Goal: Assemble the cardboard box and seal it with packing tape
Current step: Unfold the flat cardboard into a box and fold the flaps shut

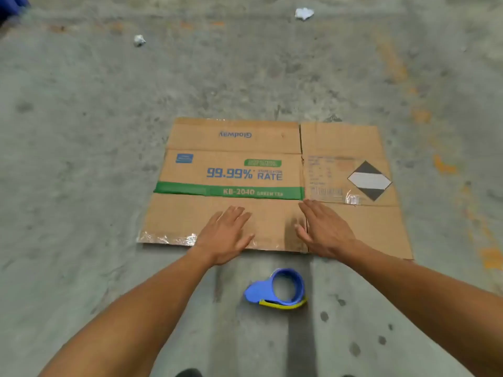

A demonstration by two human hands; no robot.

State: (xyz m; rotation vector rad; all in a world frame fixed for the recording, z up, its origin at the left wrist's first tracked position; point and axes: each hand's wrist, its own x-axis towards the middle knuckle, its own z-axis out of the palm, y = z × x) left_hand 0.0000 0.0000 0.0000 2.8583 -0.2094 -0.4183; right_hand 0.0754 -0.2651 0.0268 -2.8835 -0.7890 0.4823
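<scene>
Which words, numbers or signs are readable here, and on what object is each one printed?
All on the flattened cardboard box:
"Glodway", upside down, far flap
"99.99%" and "RATE", blue print
"KB-2040 GREEN TEA", green band
Black and white diamond sign, no words, right panel
Green label, blue logo, right panel's small print and barcode: too blurred.

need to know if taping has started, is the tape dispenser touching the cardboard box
Apart. The head view shows the blue tape dispenser lying on bare concrete floor, with a clear strip of floor between it and the flattened cardboard box.

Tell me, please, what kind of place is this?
Probably a warehouse or packing area: a bare, stained concrete floor, a flattened box lying on it, a blue tape dispenser, and crumpled paper scraps.
</scene>
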